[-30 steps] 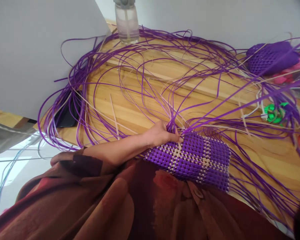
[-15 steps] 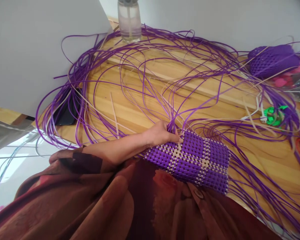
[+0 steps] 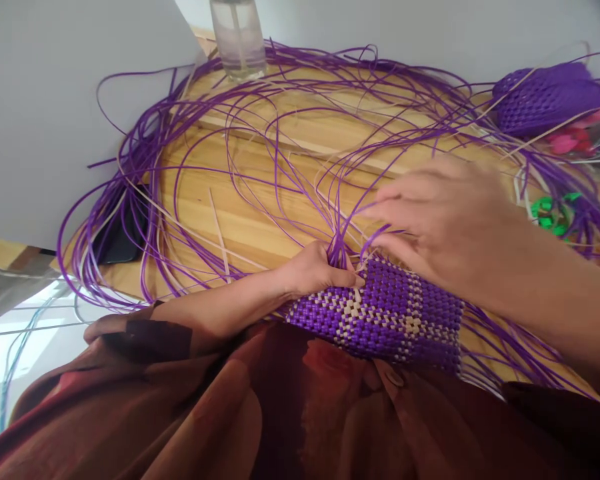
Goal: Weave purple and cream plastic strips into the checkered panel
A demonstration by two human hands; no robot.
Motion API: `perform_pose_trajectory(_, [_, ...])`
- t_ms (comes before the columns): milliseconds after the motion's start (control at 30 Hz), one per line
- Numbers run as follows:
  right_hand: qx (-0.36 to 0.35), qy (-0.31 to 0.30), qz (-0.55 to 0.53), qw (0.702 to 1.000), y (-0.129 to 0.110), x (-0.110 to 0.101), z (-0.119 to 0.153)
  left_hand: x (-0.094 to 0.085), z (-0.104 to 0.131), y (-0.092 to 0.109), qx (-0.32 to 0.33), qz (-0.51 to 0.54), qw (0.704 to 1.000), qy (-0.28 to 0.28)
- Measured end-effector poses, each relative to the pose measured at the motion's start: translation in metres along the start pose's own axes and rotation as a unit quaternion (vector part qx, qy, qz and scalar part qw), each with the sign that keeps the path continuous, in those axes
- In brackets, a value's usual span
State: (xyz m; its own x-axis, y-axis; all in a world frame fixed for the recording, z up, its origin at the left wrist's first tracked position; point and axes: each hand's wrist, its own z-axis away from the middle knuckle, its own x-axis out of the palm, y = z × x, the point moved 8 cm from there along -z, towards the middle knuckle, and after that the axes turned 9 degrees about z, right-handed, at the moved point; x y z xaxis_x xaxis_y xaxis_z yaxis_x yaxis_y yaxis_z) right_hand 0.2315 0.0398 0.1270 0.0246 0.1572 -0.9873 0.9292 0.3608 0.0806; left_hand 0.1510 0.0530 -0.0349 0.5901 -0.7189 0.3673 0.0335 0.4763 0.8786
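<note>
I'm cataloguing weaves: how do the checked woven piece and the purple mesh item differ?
The checked woven piece has cream bands; the purple mesh item shows only purple. The left hand holds the woven piece's edge; the mesh item lies untouched at back right. Both share purple.

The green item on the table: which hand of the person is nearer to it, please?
Right. The right hand is just left of the green item in the picture; the left hand is much farther left, gripping the edge of the woven piece.

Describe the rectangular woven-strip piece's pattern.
The woven piece is purple, crossed by cream-flecked bands; best seen in the head view.
</note>
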Motion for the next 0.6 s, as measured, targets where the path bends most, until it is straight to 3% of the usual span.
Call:
perform_pose_trajectory(100, [-0.025, 0.031, 0.126, 0.991, -0.014, -0.022, 0.013, 0.000, -0.001, -0.001, -0.006, -0.004, 1.000, 0.003])
perform_pose_trajectory(167, [-0.047, 0.018, 0.110, 0.993, -0.021, -0.020, 0.020, -0.001, -0.001, -0.001, -0.008, -0.012, 1.000, 0.007])
perform_pose_trajectory(300, [-0.067, -0.071, 0.030, 0.995, -0.032, 0.018, 0.021, -0.001, 0.000, 0.000, -0.004, 0.001, 1.000, 0.009])
perform_pose_trajectory(400, [-0.082, -0.095, -0.072, 0.990, -0.041, 0.039, 0.013, -0.003, 0.000, 0.000, 0.000, 0.025, 0.999, 0.019])
perform_pose_trajectory(600, [0.013, -0.113, -0.212, 0.971, -0.022, 0.064, -0.002, 0.000, 0.000, 0.000, 0.000, 0.055, 0.998, 0.008])
